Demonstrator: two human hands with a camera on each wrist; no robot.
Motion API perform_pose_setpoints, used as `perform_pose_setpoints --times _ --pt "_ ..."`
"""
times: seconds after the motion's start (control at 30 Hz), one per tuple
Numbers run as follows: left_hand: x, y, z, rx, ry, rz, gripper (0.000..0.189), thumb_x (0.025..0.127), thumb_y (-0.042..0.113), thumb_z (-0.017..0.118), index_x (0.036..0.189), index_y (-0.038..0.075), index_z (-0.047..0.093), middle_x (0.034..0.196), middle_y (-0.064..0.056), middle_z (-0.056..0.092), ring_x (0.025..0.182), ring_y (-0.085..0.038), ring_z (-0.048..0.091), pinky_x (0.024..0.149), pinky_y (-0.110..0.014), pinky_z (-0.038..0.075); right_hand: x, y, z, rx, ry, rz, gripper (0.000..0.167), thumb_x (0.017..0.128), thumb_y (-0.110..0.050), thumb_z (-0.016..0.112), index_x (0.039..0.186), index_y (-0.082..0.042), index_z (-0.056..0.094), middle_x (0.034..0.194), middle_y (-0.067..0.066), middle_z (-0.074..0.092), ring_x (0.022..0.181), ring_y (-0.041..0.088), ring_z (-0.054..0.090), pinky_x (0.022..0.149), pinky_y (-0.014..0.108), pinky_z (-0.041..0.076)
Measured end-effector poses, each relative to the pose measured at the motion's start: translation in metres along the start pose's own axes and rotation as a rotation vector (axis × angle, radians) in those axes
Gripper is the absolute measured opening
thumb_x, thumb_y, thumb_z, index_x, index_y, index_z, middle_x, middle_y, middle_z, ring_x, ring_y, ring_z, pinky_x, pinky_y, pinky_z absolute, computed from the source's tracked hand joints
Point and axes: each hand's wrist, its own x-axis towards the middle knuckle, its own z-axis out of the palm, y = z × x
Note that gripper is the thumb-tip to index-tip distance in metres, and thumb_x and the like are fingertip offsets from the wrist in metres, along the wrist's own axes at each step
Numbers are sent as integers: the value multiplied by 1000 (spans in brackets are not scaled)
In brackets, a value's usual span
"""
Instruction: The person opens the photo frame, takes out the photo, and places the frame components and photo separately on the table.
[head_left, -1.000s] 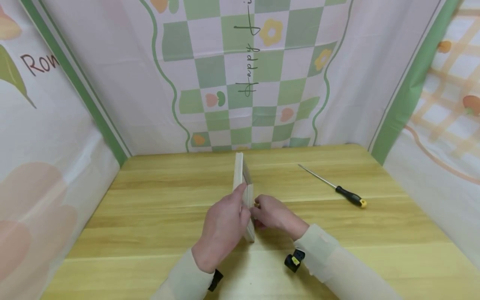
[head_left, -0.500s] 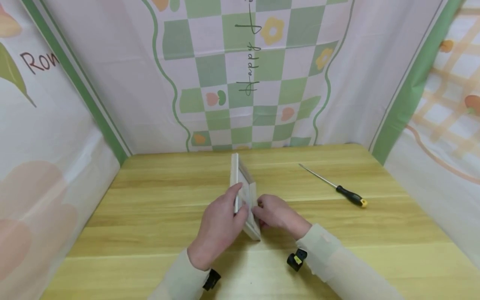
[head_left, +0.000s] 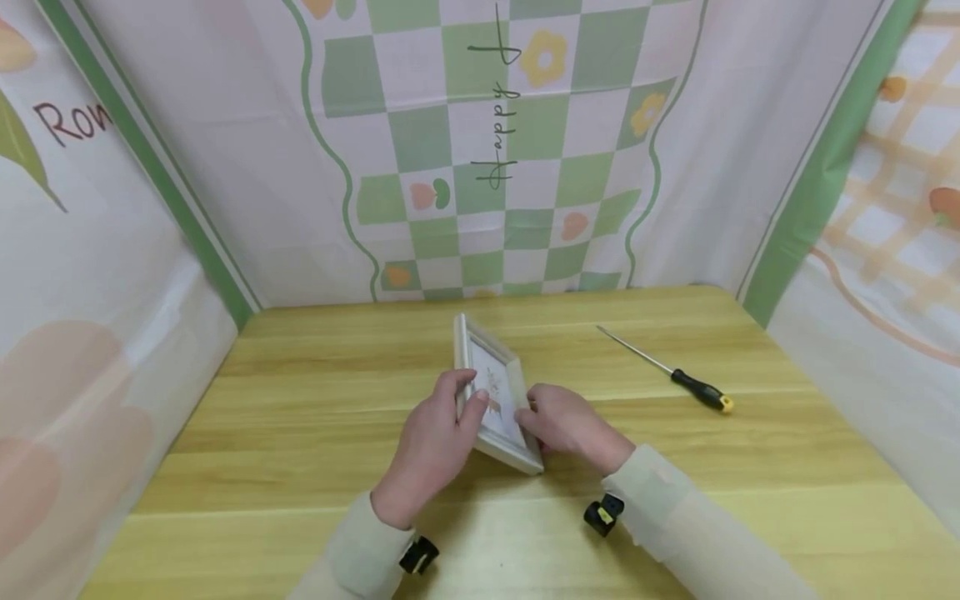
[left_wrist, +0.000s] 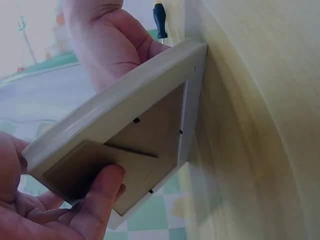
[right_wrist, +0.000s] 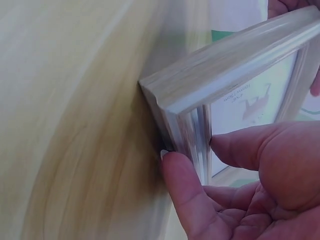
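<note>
A pale picture frame stands tilted over the table, its lower corner at or close to the tabletop. Behind its front is a white sheet with a small printed drawing. My left hand grips the left side, thumb on the front. In the left wrist view, that hand's fingers lie against the brown backing board and its stand flap. My right hand pinches the right side near the lower corner; the right wrist view shows thumb and finger on the moulding.
A screwdriver with a black and yellow handle lies at the right on the wooden table, blade pointing to the back left. Patterned cloth hangs behind and on both sides. Each wrist carries a small black camera.
The picture frame has turned from nearly edge-on so that its front and printed sheet now face up toward the head view. The right hand has shifted slightly right; the screwdriver stays put.
</note>
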Motion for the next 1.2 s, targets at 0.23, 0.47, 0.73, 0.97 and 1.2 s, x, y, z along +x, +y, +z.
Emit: perform_pose_setpoints --times 0.23,0.47,0.73,0.97,1.2 --pt "5 -7 3 -83 -38 -53 40 112 25 43 145 6 52 83 -3 62 59 -13 50 51 -29 45 0 6 -5 -48 16 46 27 101 -25 61 110 0 63 81 7 63 62 19 62 54 29 50" --pt "11 -21 9 -218 -100 -125 38 110 22 45 143 6 52 73 0 52 57 -13 45 50 -28 41 -2 12 -10 -71 24 78 32 100 -25 61 115 4 60 81 9 62 64 20 60 54 30 49" --pt "14 -36 21 -427 -145 -236 38 106 16 47 142 5 51 76 -2 53 59 -13 44 51 -25 35 -5 18 -14 -134 31 85 39 98 -23 61 121 9 58 84 11 61 65 21 58 55 32 48" --pt "16 -45 28 -483 -165 -275 39 105 13 50 142 3 50 103 -17 69 77 -17 60 63 -29 45 -7 21 -16 -187 32 100 46 98 -23 61 128 12 54 88 12 61 67 22 57 55 33 48" --pt "17 -54 36 -481 -168 -273 36 104 9 48 139 0 50 113 -22 68 90 -21 66 77 -30 50 -6 22 -16 -236 38 88 51 99 -22 62 132 15 51 94 16 63 69 23 57 57 34 48"
